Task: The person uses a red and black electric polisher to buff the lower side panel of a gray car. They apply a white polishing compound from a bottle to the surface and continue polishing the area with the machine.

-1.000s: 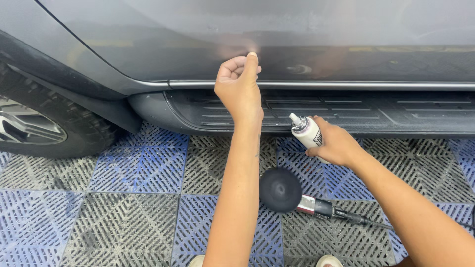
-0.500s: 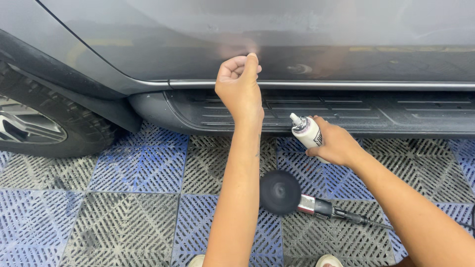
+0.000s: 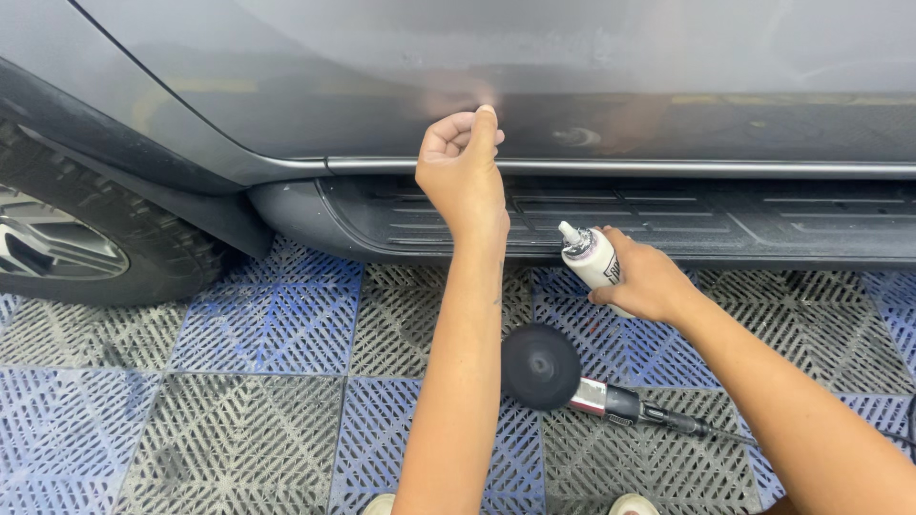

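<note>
Polisher (image 3: 572, 381), a small handheld unit with a round black pad, lies unheld on the grid floor tiles (image 3: 277, 315) between the person's forearms, nearest the camera. Right hand (image 3: 649, 281) sits just beyond it, fingers clamped around a white squeeze bottle (image 3: 593, 259), nozzle up, cap state unclear. Farther on runs the black side step (image 3: 725, 224). Left hand (image 3: 465, 172) is raised to the grey door panel (image 3: 534, 76), fingers curled together, one fingertip touching the paint at a faint dull patch. Front tyre (image 3: 105, 243) at far left. Judged: inspection stage only; no compound visible on pad or panel, machine work outstanding.
</note>
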